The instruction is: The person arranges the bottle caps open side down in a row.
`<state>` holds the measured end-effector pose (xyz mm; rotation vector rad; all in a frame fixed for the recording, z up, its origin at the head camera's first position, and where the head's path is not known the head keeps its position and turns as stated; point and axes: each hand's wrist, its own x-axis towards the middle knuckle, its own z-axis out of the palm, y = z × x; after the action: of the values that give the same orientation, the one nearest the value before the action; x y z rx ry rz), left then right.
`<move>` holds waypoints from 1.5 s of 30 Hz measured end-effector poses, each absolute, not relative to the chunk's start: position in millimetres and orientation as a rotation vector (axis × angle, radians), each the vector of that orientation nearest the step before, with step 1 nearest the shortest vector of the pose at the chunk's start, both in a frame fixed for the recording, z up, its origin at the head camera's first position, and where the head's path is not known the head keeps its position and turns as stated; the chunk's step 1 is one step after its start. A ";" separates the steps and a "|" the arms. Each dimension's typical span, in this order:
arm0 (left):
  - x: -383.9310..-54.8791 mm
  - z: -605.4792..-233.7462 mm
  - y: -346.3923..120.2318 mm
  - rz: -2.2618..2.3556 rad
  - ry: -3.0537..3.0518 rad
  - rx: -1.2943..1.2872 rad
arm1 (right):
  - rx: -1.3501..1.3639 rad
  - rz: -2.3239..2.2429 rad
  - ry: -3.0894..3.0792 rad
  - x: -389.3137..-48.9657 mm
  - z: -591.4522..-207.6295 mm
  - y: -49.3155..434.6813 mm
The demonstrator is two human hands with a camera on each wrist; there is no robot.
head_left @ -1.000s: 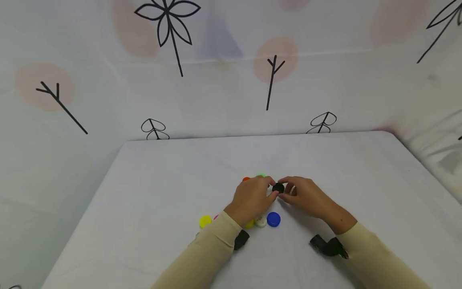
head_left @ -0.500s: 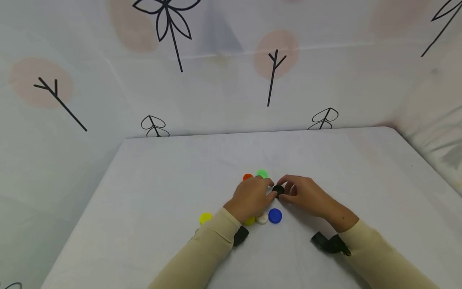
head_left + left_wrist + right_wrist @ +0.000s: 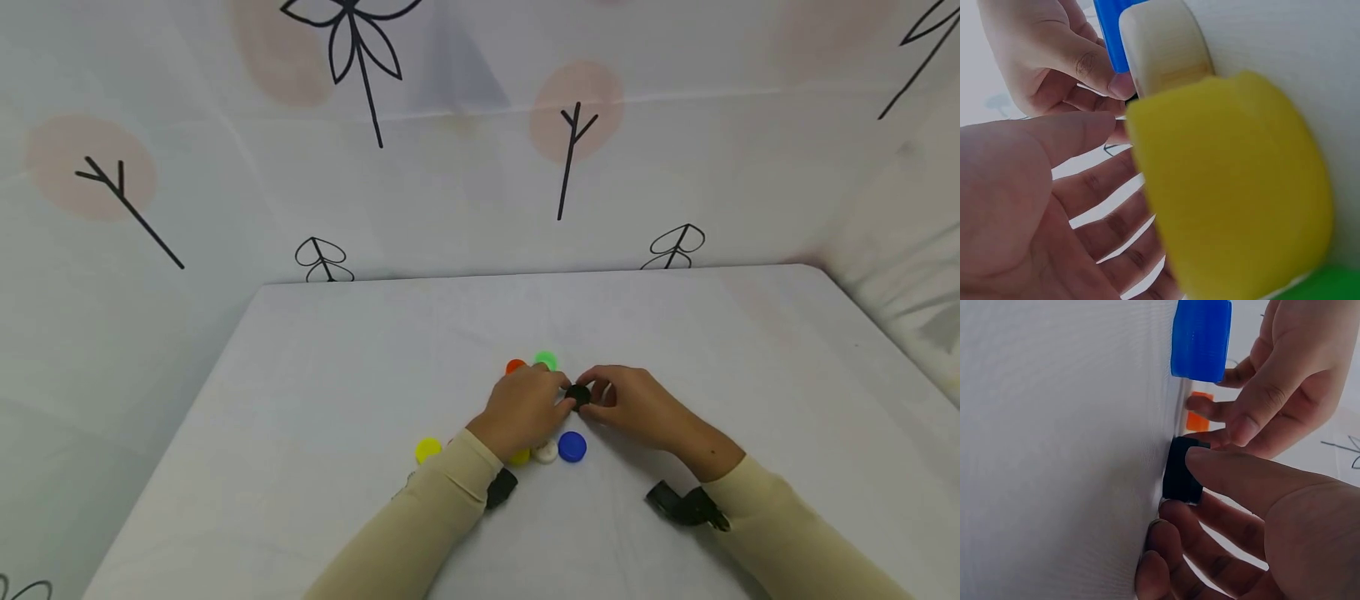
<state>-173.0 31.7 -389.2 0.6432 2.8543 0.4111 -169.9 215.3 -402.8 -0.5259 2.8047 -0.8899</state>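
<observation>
Blk cap [image 3: 577, 397] btwn both hands [image 3: 523, 408] [image 3: 636, 407]

black disc [image 3: 577, 397] | blue disc [image 3: 572, 447] | green disc [image 3: 547, 359] | beige sleeves [image 3: 420, 521] | white backdrop [image 3: 450, 217], black plant drawings [image 3: 570, 167]

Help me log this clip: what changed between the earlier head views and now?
The black cap, with the left hand and right hand at it, drew slightly nearer the camera, toward the blue cap. More of the green cap shows. No grip visibly changed; the blue cap and white cap stayed put.
</observation>
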 end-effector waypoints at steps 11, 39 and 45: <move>-174.3 -388.6 30.7 0.561 2.857 0.627 | -0.578 -0.926 2.898 -166.3 -400.7 213.2; -173.8 -365.6 25.0 0.985 2.925 0.621 | -0.514 -1.313 2.886 -160.1 -386.4 207.7; -174.5 -365.9 24.1 1.040 2.943 0.631 | -0.392 -1.542 2.608 -163.1 -380.6 211.7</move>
<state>-174.5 24.1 -365.9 0.6314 2.9432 1.0395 -163.1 211.7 -380.6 -0.3923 2.6080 -1.5419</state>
